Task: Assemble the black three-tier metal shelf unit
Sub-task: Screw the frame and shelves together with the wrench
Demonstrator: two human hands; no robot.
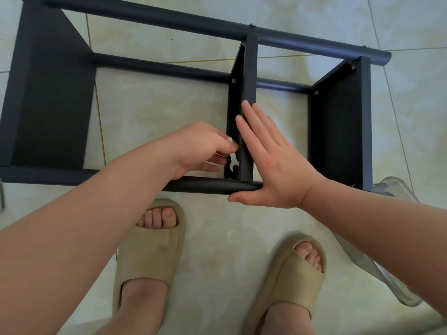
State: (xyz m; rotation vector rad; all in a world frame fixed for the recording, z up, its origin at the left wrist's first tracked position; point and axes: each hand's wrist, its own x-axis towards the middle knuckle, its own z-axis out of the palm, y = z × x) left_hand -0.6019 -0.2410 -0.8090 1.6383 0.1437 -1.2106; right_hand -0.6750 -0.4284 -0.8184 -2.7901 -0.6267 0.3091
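Shelf unit: the black three-tier metal shelf unit (48,93) lies on its side on the pale tiled floor (157,105), just ahead of the feet.
Left hand (200,148): pinches a small flat silver spanner (233,160) at the middle shelf panel's (250,68) near corner, beside the front black round tube (205,184).
Right hand (271,163): flat, fingers straight, pressed against that panel.
Risk: the fastener is hidden, so the spanner could slip off it; the panel may shift if the bracing eases.

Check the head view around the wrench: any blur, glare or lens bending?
Head view: sharp, with soft even light; the wrench in the left hand looks washed-out white, and the recess behind it is too dark for detail. Also head view: the wide lens slightly bows the far tube; the floor shows mild sheen, no harsh glare.
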